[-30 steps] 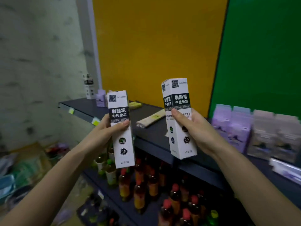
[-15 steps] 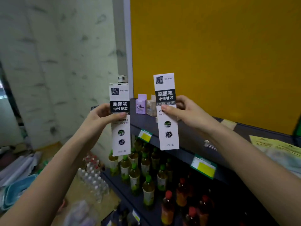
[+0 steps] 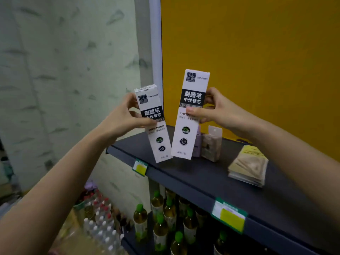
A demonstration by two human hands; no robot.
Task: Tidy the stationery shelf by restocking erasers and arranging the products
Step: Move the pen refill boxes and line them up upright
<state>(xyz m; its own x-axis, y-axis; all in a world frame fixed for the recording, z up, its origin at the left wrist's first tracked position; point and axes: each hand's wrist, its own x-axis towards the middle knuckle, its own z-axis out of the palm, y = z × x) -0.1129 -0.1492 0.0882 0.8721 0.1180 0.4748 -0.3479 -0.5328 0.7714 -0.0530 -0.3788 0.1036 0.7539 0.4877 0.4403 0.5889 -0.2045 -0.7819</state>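
I hold two tall white refill boxes with black labels above the left end of the dark shelf [image 3: 184, 173]. My left hand [image 3: 121, 120] grips the left box [image 3: 156, 137], which tilts with its foot toward the right. My right hand [image 3: 215, 111] grips the right box [image 3: 191, 89] around its middle, nearly upright. The feet of the two boxes almost meet just above the shelf top. Behind them stand a small purple box [image 3: 196, 144] and a small beige box [image 3: 211, 146].
A stack of beige packets [image 3: 248, 166] lies on the shelf to the right. Green-yellow price tags [image 3: 140, 167] hang on the shelf's front edge. Several bottles with green caps [image 3: 160, 218] fill the shelf below. A yellow panel [image 3: 257, 52] backs the shelf; a marbled wall is on the left.
The view has swung left and closer to the shelf's end. Both boxes have moved toward the back left corner, and the left box has tilted.
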